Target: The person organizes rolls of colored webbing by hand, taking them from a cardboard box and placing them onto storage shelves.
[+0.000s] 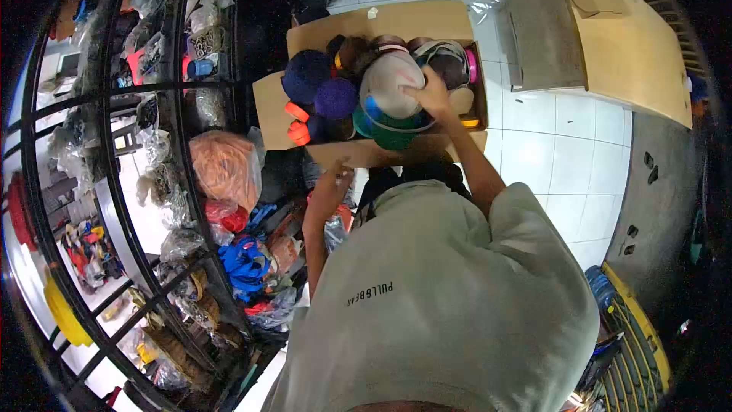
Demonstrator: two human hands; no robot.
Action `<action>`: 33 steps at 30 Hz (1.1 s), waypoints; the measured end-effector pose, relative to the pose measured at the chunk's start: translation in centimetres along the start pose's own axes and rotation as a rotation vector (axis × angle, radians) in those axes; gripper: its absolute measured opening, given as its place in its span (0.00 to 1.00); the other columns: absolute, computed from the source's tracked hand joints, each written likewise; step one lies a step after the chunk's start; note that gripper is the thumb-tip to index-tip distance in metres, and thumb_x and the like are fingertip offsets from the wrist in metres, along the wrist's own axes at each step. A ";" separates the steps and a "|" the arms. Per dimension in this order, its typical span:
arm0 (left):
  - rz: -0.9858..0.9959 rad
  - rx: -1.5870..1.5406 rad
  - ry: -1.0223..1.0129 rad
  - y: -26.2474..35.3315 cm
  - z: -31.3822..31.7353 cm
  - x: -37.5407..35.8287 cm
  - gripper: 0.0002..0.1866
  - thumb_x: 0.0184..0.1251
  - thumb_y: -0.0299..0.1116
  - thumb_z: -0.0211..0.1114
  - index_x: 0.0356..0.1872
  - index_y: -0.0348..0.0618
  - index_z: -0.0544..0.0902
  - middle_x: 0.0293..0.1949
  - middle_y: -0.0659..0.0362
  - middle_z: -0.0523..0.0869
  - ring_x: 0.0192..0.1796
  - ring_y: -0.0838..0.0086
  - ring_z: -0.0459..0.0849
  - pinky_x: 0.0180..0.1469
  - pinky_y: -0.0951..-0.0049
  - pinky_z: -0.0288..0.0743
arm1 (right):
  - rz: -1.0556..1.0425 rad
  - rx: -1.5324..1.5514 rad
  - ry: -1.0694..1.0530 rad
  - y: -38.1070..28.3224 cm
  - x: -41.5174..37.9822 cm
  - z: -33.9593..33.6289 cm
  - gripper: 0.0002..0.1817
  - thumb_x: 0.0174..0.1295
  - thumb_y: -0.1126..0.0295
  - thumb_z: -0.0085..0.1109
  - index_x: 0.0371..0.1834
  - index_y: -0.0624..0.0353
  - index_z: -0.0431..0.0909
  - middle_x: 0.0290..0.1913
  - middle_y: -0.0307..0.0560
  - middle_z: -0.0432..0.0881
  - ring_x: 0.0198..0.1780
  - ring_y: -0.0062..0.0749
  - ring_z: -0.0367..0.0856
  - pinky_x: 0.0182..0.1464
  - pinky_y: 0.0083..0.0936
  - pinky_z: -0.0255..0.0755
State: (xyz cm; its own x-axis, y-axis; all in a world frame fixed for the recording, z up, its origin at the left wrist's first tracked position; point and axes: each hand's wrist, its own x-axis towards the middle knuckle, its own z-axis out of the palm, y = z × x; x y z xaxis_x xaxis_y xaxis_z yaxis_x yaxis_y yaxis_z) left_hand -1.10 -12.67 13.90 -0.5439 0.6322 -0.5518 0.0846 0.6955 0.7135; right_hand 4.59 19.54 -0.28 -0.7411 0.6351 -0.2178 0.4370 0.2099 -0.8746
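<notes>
My right hand (431, 95) grips the side of a large grey-white spool of thread (393, 80) with a faint red mark, fingers curled round its right edge. The spool lies on top of a cardboard box (324, 154) packed with spools and balls. Directly under it shows a green spool (396, 137). At the box's near flap is my left hand (339, 177), fingers bent at the cardboard edge. Left of the grey-white spool sit a purple ball (335, 98) and a dark navy ball (306, 76). Two orange pieces (298, 133) lie at the box's left corner.
A black metal rack (179, 107) with bagged goods runs down the left. Below the box's left side lie an orange bundle in plastic (225, 168) and a blue bundle (245, 265). Another large carton (625, 46) stands at the right on white floor tiles (564, 149).
</notes>
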 end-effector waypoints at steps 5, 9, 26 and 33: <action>0.347 -0.377 0.228 3.0 -1.4 4.5 0.28 0.69 0.29 0.61 0.70 0.42 0.65 0.56 0.50 0.80 0.57 0.64 0.79 0.59 0.65 0.72 | -0.283 0.006 -0.152 -11.7 2.3 -10.7 0.29 0.46 0.62 0.77 0.50 0.63 0.77 0.45 0.46 0.83 0.48 0.30 0.81 0.52 0.28 0.74; 0.719 -0.499 0.361 18.3 -5.8 5.2 0.43 0.63 0.34 0.71 0.74 0.41 0.54 0.63 0.48 0.73 0.64 0.64 0.72 0.66 0.65 0.67 | -0.704 0.071 -0.159 -26.1 -1.8 -17.8 0.29 0.46 0.68 0.77 0.52 0.60 0.75 0.47 0.44 0.81 0.51 0.26 0.79 0.57 0.26 0.72; 1.330 -0.081 1.148 26.9 -12.4 -12.5 0.56 0.40 0.31 0.85 0.72 0.40 0.58 0.64 0.50 0.73 0.61 0.60 0.76 0.63 0.60 0.75 | -1.129 0.787 -0.355 -35.6 -10.3 -16.7 0.33 0.37 0.79 0.80 0.48 0.59 0.71 0.46 0.39 0.76 0.48 0.22 0.75 0.53 0.23 0.70; 1.095 -0.388 0.981 21.3 -9.7 -13.7 0.63 0.32 0.34 0.87 0.74 0.39 0.55 0.67 0.49 0.70 0.58 0.63 0.79 0.60 0.66 0.76 | -1.085 0.571 -0.207 -34.4 -14.8 -14.0 0.28 0.42 0.74 0.80 0.46 0.61 0.75 0.49 0.46 0.77 0.51 0.28 0.77 0.54 0.28 0.73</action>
State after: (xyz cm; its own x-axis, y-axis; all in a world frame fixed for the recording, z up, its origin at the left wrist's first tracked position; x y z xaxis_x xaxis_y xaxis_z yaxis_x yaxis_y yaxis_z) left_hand 0.06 -9.82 40.77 -0.6972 0.1825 0.6933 0.6694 -0.1803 0.7207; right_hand 7.72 13.32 39.09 -0.6698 0.1956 0.7163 -0.6971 0.1667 -0.6973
